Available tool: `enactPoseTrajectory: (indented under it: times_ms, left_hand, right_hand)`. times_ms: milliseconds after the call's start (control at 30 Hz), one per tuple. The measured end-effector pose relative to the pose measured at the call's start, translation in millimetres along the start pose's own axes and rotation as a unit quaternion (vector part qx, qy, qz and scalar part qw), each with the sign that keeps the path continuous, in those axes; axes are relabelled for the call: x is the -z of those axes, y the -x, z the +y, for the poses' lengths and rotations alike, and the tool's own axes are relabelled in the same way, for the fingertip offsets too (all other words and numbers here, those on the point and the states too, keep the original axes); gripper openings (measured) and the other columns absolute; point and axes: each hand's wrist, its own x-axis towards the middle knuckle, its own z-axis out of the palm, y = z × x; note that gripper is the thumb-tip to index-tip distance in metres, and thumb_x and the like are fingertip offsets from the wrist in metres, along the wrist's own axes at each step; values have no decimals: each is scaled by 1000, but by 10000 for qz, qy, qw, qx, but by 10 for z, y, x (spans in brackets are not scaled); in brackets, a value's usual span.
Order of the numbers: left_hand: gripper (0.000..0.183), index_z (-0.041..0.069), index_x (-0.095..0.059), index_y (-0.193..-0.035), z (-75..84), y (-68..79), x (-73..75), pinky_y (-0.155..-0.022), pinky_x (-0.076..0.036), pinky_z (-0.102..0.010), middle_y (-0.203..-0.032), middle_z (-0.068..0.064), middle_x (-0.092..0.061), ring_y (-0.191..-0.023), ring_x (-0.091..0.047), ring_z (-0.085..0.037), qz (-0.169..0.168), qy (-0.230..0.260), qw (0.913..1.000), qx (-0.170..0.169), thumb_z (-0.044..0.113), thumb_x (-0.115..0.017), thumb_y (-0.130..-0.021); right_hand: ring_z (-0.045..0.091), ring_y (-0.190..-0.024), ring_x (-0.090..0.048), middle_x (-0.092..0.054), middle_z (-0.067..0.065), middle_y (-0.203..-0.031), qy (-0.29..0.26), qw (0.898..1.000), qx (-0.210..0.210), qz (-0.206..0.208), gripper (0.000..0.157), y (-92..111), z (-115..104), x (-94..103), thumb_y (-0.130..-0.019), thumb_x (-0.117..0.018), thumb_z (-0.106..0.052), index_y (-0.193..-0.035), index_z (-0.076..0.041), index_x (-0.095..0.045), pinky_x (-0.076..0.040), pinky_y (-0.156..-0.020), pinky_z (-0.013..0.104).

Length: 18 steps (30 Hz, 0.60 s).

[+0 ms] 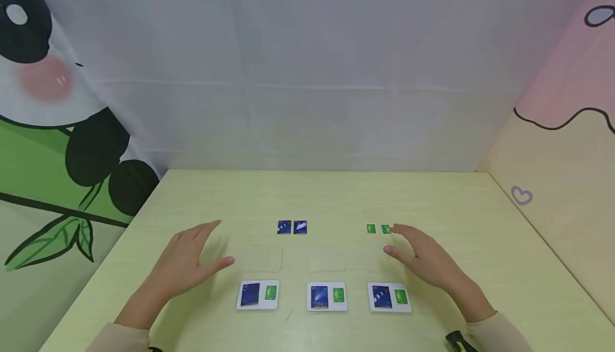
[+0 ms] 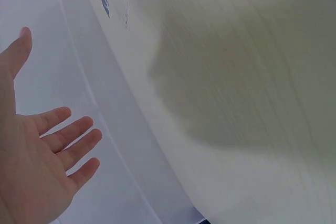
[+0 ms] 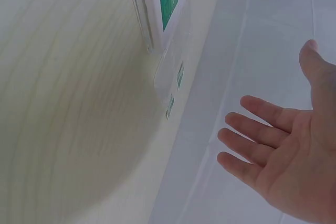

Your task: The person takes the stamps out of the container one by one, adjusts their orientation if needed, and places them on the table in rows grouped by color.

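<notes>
My left hand hovers over the left part of the table, fingers straight and spread, holding nothing; its palm also shows in the left wrist view. On the other side my right hand is held the same way, its fingertips overlapping one small green picture piece in the head view. A second green piece lies beside it. Two dark blue picture pieces lie side by side farther left. Between the hands, three white cards form a front row, each bearing a blue picture and a green one.
Three clear, rounded-corner rectangles lie in a row behind the white cards, faint against the pale table. A white cloth wall rises at the table's back edge. Printed panels stand left and right.
</notes>
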Motion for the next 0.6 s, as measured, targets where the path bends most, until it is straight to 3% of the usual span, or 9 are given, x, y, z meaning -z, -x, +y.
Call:
enactPoseTrajectory:
  times_ms: [600]
  left_hand:
    - [76, 6, -52, -132, 13, 48, -61, -105, -29, -56, -131, -16, -58, -124, -49, -37, -91, -260, 9996, -12, 59, -67, -80]
  right_hand:
    - [39, -131, -48, -55, 16, -138, -118, 9994, 311, 19, 59, 5, -92, 12, -93, -55, -50, -132, -6, -54, -38, -105, 56]
